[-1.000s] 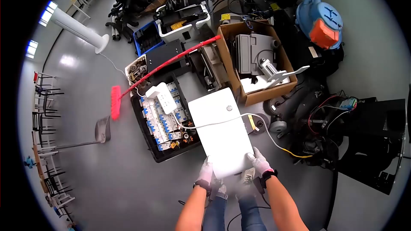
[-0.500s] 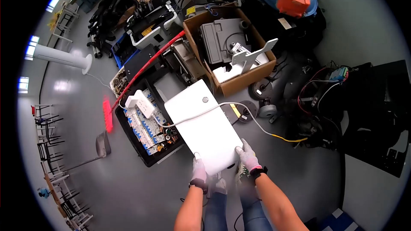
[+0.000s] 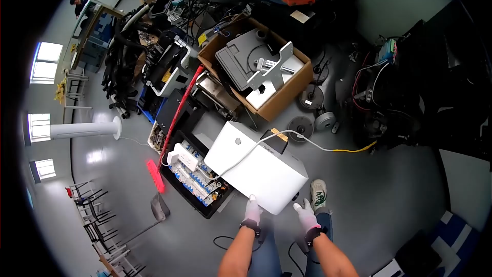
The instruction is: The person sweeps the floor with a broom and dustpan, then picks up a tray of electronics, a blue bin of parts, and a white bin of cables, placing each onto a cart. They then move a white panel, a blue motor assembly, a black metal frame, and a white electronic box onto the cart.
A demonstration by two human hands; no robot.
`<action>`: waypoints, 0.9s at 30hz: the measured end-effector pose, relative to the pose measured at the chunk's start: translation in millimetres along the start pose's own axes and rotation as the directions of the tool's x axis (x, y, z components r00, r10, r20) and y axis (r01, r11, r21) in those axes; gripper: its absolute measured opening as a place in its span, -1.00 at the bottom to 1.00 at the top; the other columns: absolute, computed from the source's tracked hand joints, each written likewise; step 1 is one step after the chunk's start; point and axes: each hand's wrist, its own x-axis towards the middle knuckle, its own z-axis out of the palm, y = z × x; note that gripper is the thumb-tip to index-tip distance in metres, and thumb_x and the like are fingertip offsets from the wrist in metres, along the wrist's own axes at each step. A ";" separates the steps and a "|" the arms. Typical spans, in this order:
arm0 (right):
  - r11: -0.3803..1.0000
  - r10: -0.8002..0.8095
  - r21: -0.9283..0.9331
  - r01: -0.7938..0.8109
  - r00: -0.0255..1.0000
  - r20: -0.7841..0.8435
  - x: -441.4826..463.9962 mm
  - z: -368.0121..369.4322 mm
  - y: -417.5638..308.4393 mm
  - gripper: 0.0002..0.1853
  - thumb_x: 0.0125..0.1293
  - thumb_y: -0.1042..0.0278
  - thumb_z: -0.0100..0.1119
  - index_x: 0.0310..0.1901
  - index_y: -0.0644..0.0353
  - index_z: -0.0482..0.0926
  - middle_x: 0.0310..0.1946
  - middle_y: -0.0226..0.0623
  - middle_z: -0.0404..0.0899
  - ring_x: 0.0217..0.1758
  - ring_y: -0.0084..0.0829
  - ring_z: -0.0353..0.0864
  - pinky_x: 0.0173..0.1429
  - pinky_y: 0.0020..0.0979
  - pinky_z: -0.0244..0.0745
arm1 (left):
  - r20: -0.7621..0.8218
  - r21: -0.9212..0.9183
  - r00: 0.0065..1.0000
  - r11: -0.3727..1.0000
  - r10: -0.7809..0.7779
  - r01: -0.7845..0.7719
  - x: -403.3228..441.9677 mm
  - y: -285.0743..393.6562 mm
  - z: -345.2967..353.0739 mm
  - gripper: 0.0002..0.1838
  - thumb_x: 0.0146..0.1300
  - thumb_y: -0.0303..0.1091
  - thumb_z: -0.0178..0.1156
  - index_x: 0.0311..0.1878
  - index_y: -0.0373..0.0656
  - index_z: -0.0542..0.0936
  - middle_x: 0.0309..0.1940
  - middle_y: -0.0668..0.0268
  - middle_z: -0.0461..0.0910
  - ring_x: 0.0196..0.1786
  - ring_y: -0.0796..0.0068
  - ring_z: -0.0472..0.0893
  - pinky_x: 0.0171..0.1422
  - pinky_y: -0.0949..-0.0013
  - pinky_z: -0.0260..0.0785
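A white box-shaped appliance (image 3: 251,166) with a round mark on its top stands in front of me, its right side now showing. My left hand (image 3: 252,211), in a pale glove, is at its near left edge with the thumb against it; the other fingers are partly hidden. Just off the near right corner is my right hand (image 3: 307,217), fingers apart and holding nothing. A white cable (image 3: 248,153) runs across the appliance from a white power strip (image 3: 183,158), continuing in a yellow length on the right.
Left of the appliance, a black tray (image 3: 192,206) holds breakers and small parts. Behind stands a cardboard box (image 3: 284,96) with grey equipment. A red-handled broom (image 3: 180,113) and a dustpan (image 3: 159,207) lie left. Motors, cables and black machinery crowd the right; a person (image 3: 82,4) is far off.
The white appliance has turned and lowered, exposing its side. My right hand has let go and moved off its corner. The camera view has shifted, bringing a distant person into sight.
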 end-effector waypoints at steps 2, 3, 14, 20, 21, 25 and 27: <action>0.961 0.174 0.211 -0.181 0.983 0.054 -7.2 13.8 7.4 -0.25 0.15 0.08 0.08 0.27 0.27 0.01 0.00 -0.09 0.36 -0.03 -0.20 0.40 -0.04 -0.32 0.38 | -0.132 0.416 0.948 0.885 0.288 -0.211 -23.5 42.3 -0.3 -0.52 0.28 -0.09 -0.12 0.03 -0.35 0.25 -0.02 0.11 0.35 0.00 0.26 0.39 0.09 0.28 0.24; 0.912 0.244 0.318 -0.259 0.966 0.087 -6.1 21.1 7.8 -0.25 0.15 0.07 0.07 0.27 0.26 0.01 -0.02 -0.11 0.35 -0.06 -0.18 0.41 -0.09 -0.29 0.42 | -0.126 0.604 0.885 0.742 0.448 -0.290 -25.6 63.9 0.7 -0.55 0.27 -0.11 -0.09 -0.01 -0.35 0.28 -0.06 0.12 0.36 -0.03 0.29 0.39 0.06 0.26 0.25; -0.279 0.290 0.946 -0.162 0.925 0.244 3.0 154.8 -5.3 -0.36 0.26 -0.28 -0.45 0.17 0.03 0.20 0.09 -0.20 0.30 0.12 -0.09 0.31 0.07 0.05 0.30 | 0.348 -0.154 0.936 0.988 0.055 0.000 56.6 206.9 -42.5 -0.39 0.25 0.15 -0.24 0.05 -0.26 0.31 -0.01 0.16 0.37 0.01 0.30 0.40 0.06 0.36 0.29; -0.428 0.249 0.902 -0.049 0.953 0.171 -2.1 147.2 -30.2 -0.37 0.32 -0.18 -0.55 0.18 0.15 0.20 0.16 -0.26 0.27 0.21 -0.23 0.22 0.26 -0.24 0.13 | 0.195 0.426 0.840 0.728 0.506 -0.537 81.1 225.7 2.1 -0.50 0.27 -0.14 -0.12 0.20 -0.22 0.22 0.03 0.17 0.38 0.09 0.31 0.36 0.12 0.38 0.23; -0.435 0.225 0.900 -0.038 0.963 0.150 3.4 149.1 -22.3 -0.37 0.32 -0.17 -0.55 0.17 0.16 0.20 0.16 -0.26 0.27 0.21 -0.24 0.22 0.27 -0.26 0.11 | 0.262 0.581 0.729 0.500 0.632 -0.642 89.0 230.3 8.4 -0.49 0.26 -0.15 -0.11 0.20 -0.24 0.23 0.05 0.13 0.37 0.11 0.27 0.35 0.15 0.37 0.20; -0.500 0.160 0.866 -0.008 0.982 0.102 15.7 161.8 -0.6 -0.40 0.33 -0.14 -0.50 0.14 0.18 0.24 0.11 -0.26 0.33 0.16 -0.24 0.29 0.23 -0.24 0.18 | 0.487 0.705 0.553 0.069 0.676 -0.706 103.3 247.1 39.1 -0.47 0.24 -0.13 -0.09 0.15 -0.34 0.27 0.14 -0.01 0.28 0.22 0.12 0.24 0.29 0.34 0.03; -0.588 0.196 0.808 -0.029 0.965 0.177 25.5 164.3 7.7 -0.43 0.31 -0.16 -0.48 0.09 0.09 0.32 0.06 -0.31 0.38 0.11 -0.24 0.35 0.14 -0.17 0.31 | 0.492 0.776 0.619 0.015 0.612 -0.631 101.8 251.3 50.9 -0.35 0.21 -0.02 -0.06 0.19 -0.37 0.20 0.17 -0.03 0.23 0.25 0.13 0.20 0.31 0.36 0.00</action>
